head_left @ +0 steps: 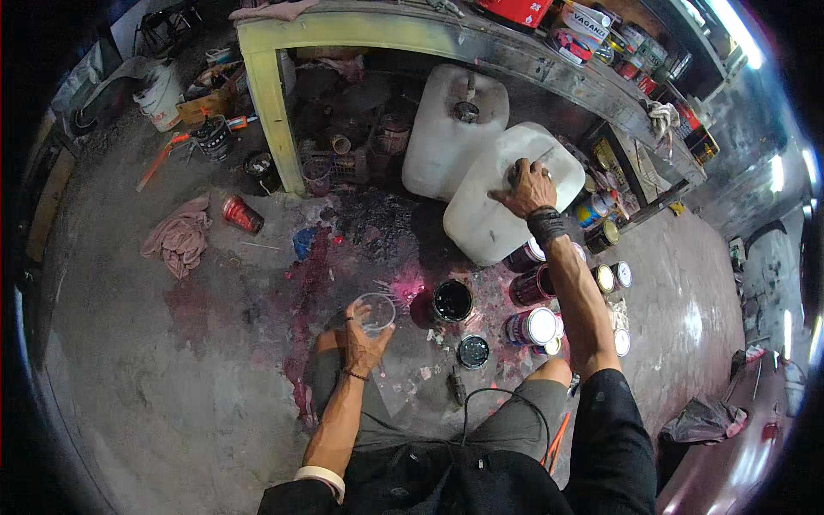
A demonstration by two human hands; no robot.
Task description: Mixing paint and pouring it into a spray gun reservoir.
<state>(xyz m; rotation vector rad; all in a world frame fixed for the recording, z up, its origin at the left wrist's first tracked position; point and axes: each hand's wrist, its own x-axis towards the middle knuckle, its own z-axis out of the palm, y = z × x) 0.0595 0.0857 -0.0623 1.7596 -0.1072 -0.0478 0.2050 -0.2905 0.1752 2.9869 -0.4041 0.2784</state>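
So, cup [376, 314] in left hand [366, 345].

My left hand [367, 345] holds a cup [376, 311] just left of an open can [453, 300]; more cans [541, 326] stand to its right. Beyond those, my right hand [528, 190] rests on a jug [485, 221], with a second jug [439, 150] behind it, leftward. Far left, a cloth [180, 236] lies near a tumbler [242, 215].

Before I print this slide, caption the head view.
Left hand holding a clear cup, right hand on top of a whitish jerrycan, above a stained floor.
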